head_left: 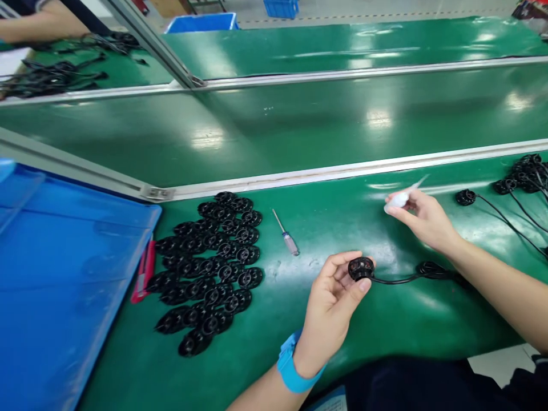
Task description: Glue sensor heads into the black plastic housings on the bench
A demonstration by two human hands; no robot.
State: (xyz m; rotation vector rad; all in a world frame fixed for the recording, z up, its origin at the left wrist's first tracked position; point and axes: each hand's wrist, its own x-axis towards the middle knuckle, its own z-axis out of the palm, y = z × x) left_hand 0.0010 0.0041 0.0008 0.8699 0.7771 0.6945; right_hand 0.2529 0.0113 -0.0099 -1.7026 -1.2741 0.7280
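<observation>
Head camera, facing down, close over bench (385,325)

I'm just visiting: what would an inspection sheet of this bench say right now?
Surface: green bench mat, glossy.
Job's things: black round part on a lead; white nozzle bottle.
Clutter: pile of black discs; screwdriver; red tool.
Hands: left hand pinches the black round part; right hand holds the white nozzle bottle.
Cables: lead trails right; more corded parts far right.
Surroundings: blue tray left; another person's arm far left.
</observation>
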